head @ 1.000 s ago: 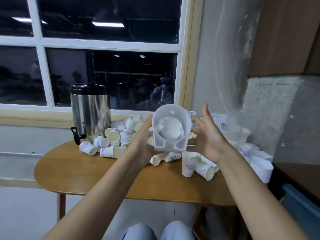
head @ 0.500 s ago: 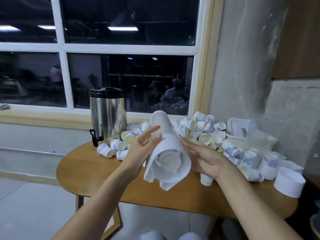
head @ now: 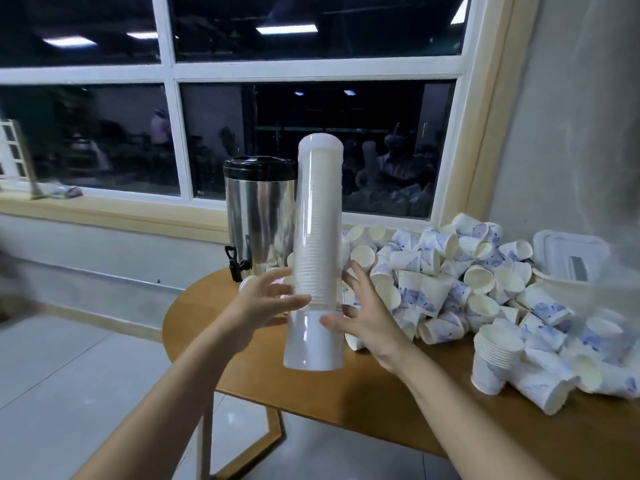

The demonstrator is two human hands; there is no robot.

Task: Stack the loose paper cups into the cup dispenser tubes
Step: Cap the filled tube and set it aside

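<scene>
One dispenser tube (head: 318, 237) is getting stood up. Half a sec ago it was lying tilted w/ its open mouth facing the camera, and now it's pointing straight up, domed cap on top and white collar at the bottom. The clear part is showing a packed column of nested cups, so I'm reading this tube as full and prob. being set down, i.e. one unit done. Can't tell if the collar is touching the table (head: 346, 393) or hanging just above it.

Grip: the tube is sitting between both hands, low on its length. The left hand (head: 263, 299) is spread, thumb tip pressing the front near the clear/white join, fingers fanning out beside the wall (blurred). The right hand (head: 363, 317) is spread too, thumb touching the collar and fingers reaching up alongside the clear part. Neither is wrapping it tight.

Vs. the steel urn (head: 258, 216): the tube is rising just right of it and nearer the camera, w/ the hands working in front of it. A big heap of loose cups (head: 450, 271) is sprawling to its right, so plenty of stacking is still waiting.
</scene>
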